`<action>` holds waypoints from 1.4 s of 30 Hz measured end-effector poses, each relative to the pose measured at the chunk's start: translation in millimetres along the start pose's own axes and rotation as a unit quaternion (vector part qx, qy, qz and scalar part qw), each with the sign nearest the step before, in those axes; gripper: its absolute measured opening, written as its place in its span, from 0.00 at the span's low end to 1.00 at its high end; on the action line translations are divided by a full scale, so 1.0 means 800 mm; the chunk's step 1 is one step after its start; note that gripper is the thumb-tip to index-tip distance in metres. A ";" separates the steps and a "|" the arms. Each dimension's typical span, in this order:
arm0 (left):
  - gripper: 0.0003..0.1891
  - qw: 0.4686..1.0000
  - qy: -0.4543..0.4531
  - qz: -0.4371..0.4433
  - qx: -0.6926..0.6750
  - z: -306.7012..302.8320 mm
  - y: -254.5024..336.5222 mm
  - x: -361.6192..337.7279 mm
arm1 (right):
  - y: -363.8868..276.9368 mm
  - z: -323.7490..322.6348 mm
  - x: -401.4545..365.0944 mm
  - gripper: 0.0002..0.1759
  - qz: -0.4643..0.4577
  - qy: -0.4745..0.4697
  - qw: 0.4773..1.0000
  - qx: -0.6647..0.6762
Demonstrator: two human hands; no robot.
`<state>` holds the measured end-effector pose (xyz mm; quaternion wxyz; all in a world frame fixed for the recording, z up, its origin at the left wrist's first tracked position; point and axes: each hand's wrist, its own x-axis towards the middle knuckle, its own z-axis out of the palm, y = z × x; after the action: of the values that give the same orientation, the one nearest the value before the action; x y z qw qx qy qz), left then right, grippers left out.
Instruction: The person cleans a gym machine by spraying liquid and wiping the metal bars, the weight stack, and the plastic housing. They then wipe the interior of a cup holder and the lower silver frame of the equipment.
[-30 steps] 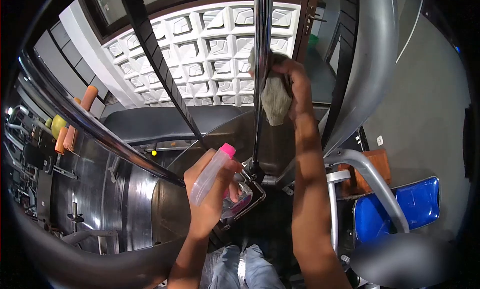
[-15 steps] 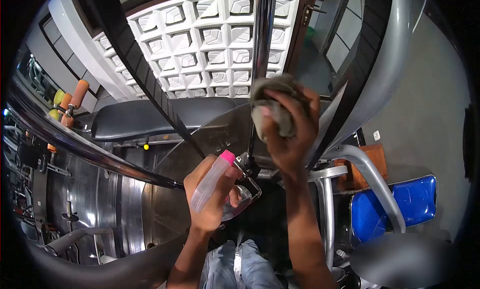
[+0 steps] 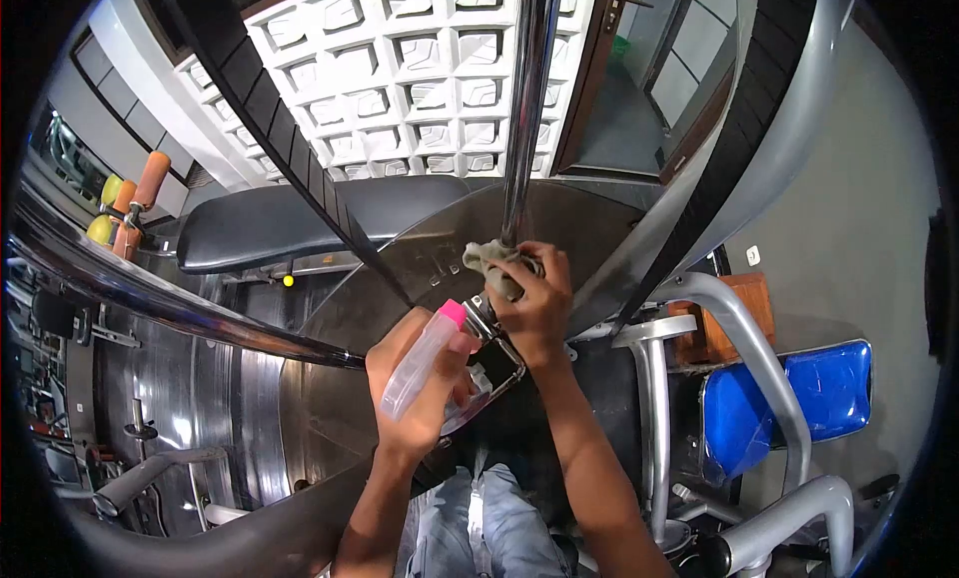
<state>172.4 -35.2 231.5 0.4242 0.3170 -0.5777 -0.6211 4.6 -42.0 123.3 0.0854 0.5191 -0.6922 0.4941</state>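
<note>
My left hand [image 3: 408, 393] is wrapped round a spray bottle [image 3: 425, 363] with a clear whitish head and a pink nozzle. Its transparent body shows partly below my fingers. In my right hand [image 3: 539, 313] is a crumpled grey-green cloth [image 3: 496, 263], pressed at the lower part of an upright chrome pole [image 3: 526, 108]. My fingers hide much of the cloth and the pole behind it. A bent metal rod and bracket [image 3: 509, 356] sit between my two hands, close to the bottle.
Black straps [image 3: 270, 118] slant down on both sides of the pole. A black padded bench [image 3: 260, 228] stands behind, to the left. Grey tubular frames [image 3: 739, 328] and a blue seat [image 3: 824, 393] are on the right. A chrome bar [image 3: 180, 303] crosses at left.
My right hand has moved down and a little left along the pole with the cloth. My left hand stays almost in place with the spray bottle. The view has shifted slightly.
</note>
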 end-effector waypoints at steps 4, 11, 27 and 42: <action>0.18 1.000 -0.002 -0.005 0.009 0.001 -0.010 0.001 | -0.033 -0.034 0.052 0.18 -0.065 0.054 0.996 0.028; 0.19 0.999 0.010 -0.043 0.005 0.004 -0.019 0.000 | -0.016 -0.013 0.058 0.17 -0.109 0.135 0.980 0.098; 0.17 0.997 0.000 -0.070 0.023 -0.001 -0.053 -0.002 | 0.058 0.000 0.003 0.12 0.274 0.042 0.854 0.440; 0.14 0.998 0.002 -0.069 -0.009 0.003 -0.070 -0.005 | 0.139 0.083 -0.065 0.15 0.224 -0.112 0.945 0.210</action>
<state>163.0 -32.5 175.8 0.3840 0.3535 -0.5480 -0.6536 -35.0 -63.2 -8.6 -0.2163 0.4091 -0.6759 0.5736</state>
